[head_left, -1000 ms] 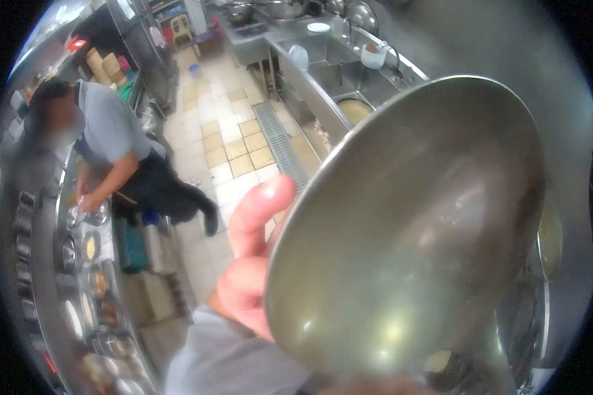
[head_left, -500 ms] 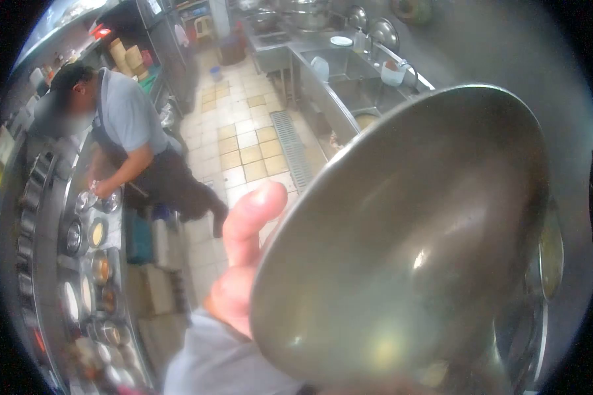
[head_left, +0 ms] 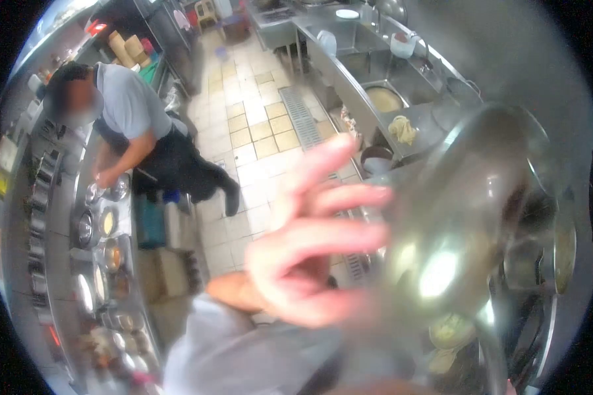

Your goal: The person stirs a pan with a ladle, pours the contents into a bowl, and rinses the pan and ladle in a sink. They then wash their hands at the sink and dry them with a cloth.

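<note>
In the middle of the head view my left hand (head_left: pixel 310 243) reaches in from a grey sleeve, its fingers spread and blurred by motion. Its fingertips point at the near side of a large, shiny metal bowl (head_left: pixel 461 217), which is tilted and smeared by motion. Whether the fingertips touch the bowl cannot be made out. Below the bowl shows a small round container with pale contents (head_left: pixel 451 331). My right hand does not show.
On the left a co-worker (head_left: pixel 132 108) bends over a counter lined with metal bowls and containers (head_left: pixel 112 255). A tiled floor (head_left: pixel 244 155) with a drain grate (head_left: pixel 301 118) runs between. Right of it stand steel sinks (head_left: pixel 349 72), a pot (head_left: pixel 377 160) and a yellowish cloth (head_left: pixel 402 130).
The metal bowl has moved right and away, showing the sink side behind it. My left hand has moved right and come into fuller view, fingers spreading. The view has shifted slightly.
</note>
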The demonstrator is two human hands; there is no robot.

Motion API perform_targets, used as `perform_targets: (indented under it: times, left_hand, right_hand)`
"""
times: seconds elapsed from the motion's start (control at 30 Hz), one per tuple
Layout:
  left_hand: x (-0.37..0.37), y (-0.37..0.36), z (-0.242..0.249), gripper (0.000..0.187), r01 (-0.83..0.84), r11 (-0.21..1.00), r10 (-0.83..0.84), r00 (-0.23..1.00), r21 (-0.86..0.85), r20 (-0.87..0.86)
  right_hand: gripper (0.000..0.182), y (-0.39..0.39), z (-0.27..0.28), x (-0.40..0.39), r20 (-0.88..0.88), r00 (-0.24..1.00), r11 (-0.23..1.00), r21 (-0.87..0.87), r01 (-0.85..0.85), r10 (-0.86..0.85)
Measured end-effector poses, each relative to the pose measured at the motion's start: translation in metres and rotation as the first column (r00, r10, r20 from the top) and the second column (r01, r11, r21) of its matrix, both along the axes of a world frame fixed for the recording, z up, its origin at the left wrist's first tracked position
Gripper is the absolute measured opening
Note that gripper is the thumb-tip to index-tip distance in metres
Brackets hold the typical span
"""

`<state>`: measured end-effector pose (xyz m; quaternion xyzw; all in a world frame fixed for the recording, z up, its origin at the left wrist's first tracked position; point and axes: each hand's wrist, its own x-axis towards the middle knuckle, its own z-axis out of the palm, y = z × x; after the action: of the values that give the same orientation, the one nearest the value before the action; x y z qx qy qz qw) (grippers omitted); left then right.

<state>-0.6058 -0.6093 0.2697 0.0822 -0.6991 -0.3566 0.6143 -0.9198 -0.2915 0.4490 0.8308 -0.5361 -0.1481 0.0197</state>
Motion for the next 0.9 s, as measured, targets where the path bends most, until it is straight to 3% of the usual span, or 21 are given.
perform_targets:
  times: [0.03,0.07,0.1,0.13,0.17,0.2,0.23,0.27,0.3,0.33,0.37,0.43,0.5,0.53,0.57,0.73,0.8,0.83,0.9]
  left_hand:
    - [-0.017,-0.003,-0.002,0.056,0.01,1.0,-0.01,1.0,0.016,0.013]
    - [-0.021,-0.001,-0.004,0.056,0.033,0.999,-0.034,0.999,0.035,0.025]
    - [-0.032,-0.002,-0.01,0.057,0.075,0.99,-0.088,0.99,0.123,0.11]
    - [-0.042,-0.006,-0.025,0.053,0.093,0.977,-0.126,0.977,0.191,0.17]
    - [-0.049,-0.009,-0.04,0.051,0.015,0.981,-0.077,0.943,0.192,0.323]
    - [-0.052,-0.012,-0.057,0.049,-0.043,0.984,-0.045,0.879,0.172,0.475]
    - [-0.056,-0.013,-0.081,0.047,-0.023,0.937,-0.149,0.875,0.348,0.461]
    - [-0.06,-0.013,-0.106,0.045,-0.015,0.859,-0.254,0.855,0.512,0.451]
    - [-0.064,-0.007,-0.124,0.043,-0.027,0.766,-0.33,0.84,0.642,0.43]
    - [-0.06,0.002,-0.141,0.042,-0.071,0.665,-0.383,0.822,0.744,0.421]
    - [-0.059,0.005,-0.164,0.041,-0.1,0.671,-0.422,0.763,0.734,0.49]
    - [-0.069,0.007,-0.198,0.04,-0.106,0.692,-0.469,0.686,0.714,0.557]
    - [-0.071,0.004,-0.214,0.041,-0.195,0.603,-0.547,0.605,0.774,0.578]
    - [-0.08,0.005,-0.216,0.041,-0.188,0.61,-0.558,0.587,0.77,0.586]
    - [-0.078,0.02,-0.208,0.041,-0.148,0.653,-0.557,0.572,0.743,0.603]
    - [-0.136,0.051,-0.206,0.039,0.017,0.782,-0.527,0.552,0.623,0.646]
    - [-0.15,0.062,-0.208,0.038,0.0,0.782,-0.531,0.523,0.623,0.667]
    - [-0.153,0.067,-0.208,0.038,-0.002,0.785,-0.528,0.522,0.62,0.67]
    - [-0.16,0.077,-0.211,0.037,-0.014,0.653,-0.626,0.553,0.757,0.55]
  right_hand:
    - [0.05,0.019,-0.036,-0.018,0.021,0.996,0.996,-0.012,0.089,-0.089]
    - [0.054,-0.004,-0.046,-0.013,0.2,0.953,0.973,0.043,0.225,-0.229]
    - [0.058,-0.011,-0.08,-0.011,0.471,0.695,0.836,0.227,0.5,-0.544]
    - [0.063,-0.018,-0.115,-0.002,0.604,0.242,0.583,0.466,0.666,-0.759]
    - [0.063,-0.002,-0.143,-0.007,0.655,0.046,0.521,0.555,0.648,-0.754]
    - [0.067,-0.003,-0.157,-0.011,0.481,0.009,0.372,0.666,0.647,-0.876]
    - [0.061,0.022,-0.202,-0.014,0.56,-0.003,0.398,0.593,0.7,-0.828]
    - [0.06,0.048,-0.248,-0.014,0.657,-0.119,0.403,0.584,0.705,-0.744]
    - [0.058,0.055,-0.259,-0.008,0.513,-0.165,0.242,0.634,0.734,-0.842]
    - [0.058,0.067,-0.277,0.003,0.594,-0.26,0.243,0.633,0.735,-0.761]
    - [0.056,0.082,-0.294,0.007,0.503,-0.499,0.05,0.738,0.673,-0.706]
    - [0.054,0.108,-0.329,0.006,0.556,-0.555,0.014,0.715,0.699,-0.619]
    - [0.053,0.113,-0.347,0.008,0.577,-0.566,-0.017,0.692,0.722,-0.589]
    - [0.052,0.115,-0.354,0.008,0.638,-0.494,-0.03,0.594,0.804,-0.591]
    - [0.052,0.128,-0.35,0.019,0.693,-0.403,-0.033,0.481,0.876,-0.598]
    - [0.052,0.131,-0.359,0.013,0.774,-0.404,-0.15,0.381,0.912,-0.487]
    - [0.051,0.14,-0.399,0.019,0.812,-0.576,-0.079,0.57,0.818,-0.096]
    - [0.05,0.142,-0.395,0.018,0.687,-0.724,0.017,0.726,0.687,-0.068]
    - [0.051,0.151,-0.41,0.016,0.641,-0.765,0.046,0.767,0.639,-0.055]
